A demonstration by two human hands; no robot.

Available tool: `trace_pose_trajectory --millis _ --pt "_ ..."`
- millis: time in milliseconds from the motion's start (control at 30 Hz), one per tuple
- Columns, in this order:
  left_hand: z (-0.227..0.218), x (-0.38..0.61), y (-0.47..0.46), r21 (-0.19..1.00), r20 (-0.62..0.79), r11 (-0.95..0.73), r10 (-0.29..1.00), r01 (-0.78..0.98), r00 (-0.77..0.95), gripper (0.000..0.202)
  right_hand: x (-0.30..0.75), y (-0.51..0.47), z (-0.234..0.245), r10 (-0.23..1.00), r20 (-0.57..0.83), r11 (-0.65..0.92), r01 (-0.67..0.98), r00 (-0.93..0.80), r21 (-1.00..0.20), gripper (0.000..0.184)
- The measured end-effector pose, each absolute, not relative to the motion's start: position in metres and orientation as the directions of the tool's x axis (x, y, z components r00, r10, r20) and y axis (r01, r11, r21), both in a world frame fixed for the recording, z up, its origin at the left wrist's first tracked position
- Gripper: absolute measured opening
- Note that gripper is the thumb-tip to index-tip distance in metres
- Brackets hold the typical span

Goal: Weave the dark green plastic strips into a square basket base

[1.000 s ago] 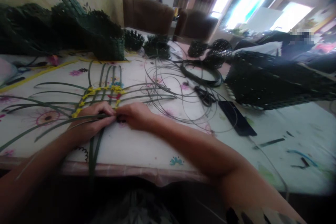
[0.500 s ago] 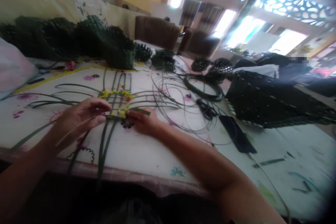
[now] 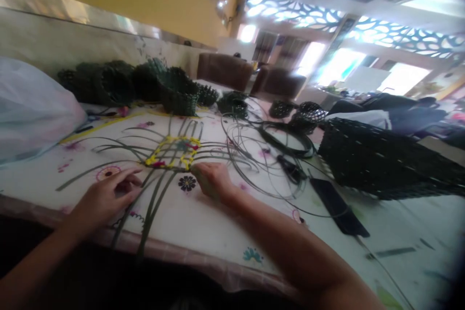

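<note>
A small grid of dark green flat strips [image 3: 155, 198] lies on the flowered table cover, its long loose ends fanning out on all sides. Bright yellow ties [image 3: 187, 161] and a few red ones edge the grid's middle. At its near right corner my right hand [image 3: 215, 180] is closed, pinching the end of a green strip; the fingertips are partly hidden. My left hand [image 3: 109, 197] is off the grid's near left corner, fingers loosely curved and apart, close to the strips with nothing visible in it.
Dark green woven baskets [image 3: 179, 99] line the back. A white plastic bag [image 3: 34, 111] bulges at left. Coiled strip [image 3: 286, 138], a dark phone [image 3: 337, 206] with a cable and a large dark woven piece [image 3: 385, 160] sit at right. Strip scraps [image 3: 395, 252] lie nearby.
The camera view has tilted up. My left hand has drawn back from the grid toward the near left. My right hand has closed more tightly at the grid's right corner.
</note>
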State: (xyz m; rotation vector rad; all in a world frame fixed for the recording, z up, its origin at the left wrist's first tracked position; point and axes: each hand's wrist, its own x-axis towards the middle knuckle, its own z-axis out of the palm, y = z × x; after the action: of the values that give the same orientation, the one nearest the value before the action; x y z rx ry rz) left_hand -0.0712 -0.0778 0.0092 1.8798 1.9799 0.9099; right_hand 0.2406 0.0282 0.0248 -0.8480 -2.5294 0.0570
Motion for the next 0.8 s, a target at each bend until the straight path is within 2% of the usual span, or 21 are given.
trace_pose_trajectory --millis 67,167,233,300,400,500,600,700,800 --pt "0.014 -0.071 -0.071 0.582 0.192 -0.065 0.980 0.811 -0.059 0.068 0.238 0.021 0.027 0.535 0.398 0.832 0.548 -0.745 -0.091 0.019" --pt "0.024 -0.071 -0.056 0.455 0.317 -0.169 0.948 0.874 0.018 0.058 0.234 0.011 0.032 0.536 0.315 0.831 0.555 -0.783 -0.036 0.015" --pt "0.030 -0.072 -0.044 0.293 0.404 -0.190 0.913 0.937 0.059 0.052 0.230 0.006 0.035 0.571 0.240 0.814 0.580 -0.785 -0.036 0.010" --pt "0.034 -0.071 -0.035 0.145 0.418 -0.179 0.902 0.973 0.103 0.049 0.226 0.003 0.035 0.602 0.160 0.797 0.602 -0.782 -0.053 0.011" --pt "0.032 -0.065 -0.032 0.033 0.371 -0.211 0.910 0.977 0.184 0.045 0.220 0.002 0.031 0.635 0.078 0.772 0.628 -0.769 -0.094 0.013" --pt "0.025 -0.054 -0.038 0.076 0.437 -0.271 0.874 0.960 0.212 0.045 0.218 0.004 0.027 0.645 0.065 0.763 0.637 -0.761 -0.108 0.016" --pt "0.017 -0.042 -0.036 0.222 0.487 -0.362 0.845 0.905 0.219 0.048 0.219 0.007 0.025 0.623 0.073 0.782 0.615 -0.779 -0.103 0.018" --pt "0.010 -0.038 -0.020 0.296 0.458 -0.379 0.862 0.877 0.218 0.052 0.220 0.008 0.025 0.605 0.073 0.795 0.597 -0.793 -0.103 0.017" --pt "0.004 -0.041 -0.003 0.277 0.378 -0.304 0.907 0.912 0.187 0.057 0.220 0.009 0.024 0.595 0.079 0.803 0.588 -0.800 -0.098 0.018"
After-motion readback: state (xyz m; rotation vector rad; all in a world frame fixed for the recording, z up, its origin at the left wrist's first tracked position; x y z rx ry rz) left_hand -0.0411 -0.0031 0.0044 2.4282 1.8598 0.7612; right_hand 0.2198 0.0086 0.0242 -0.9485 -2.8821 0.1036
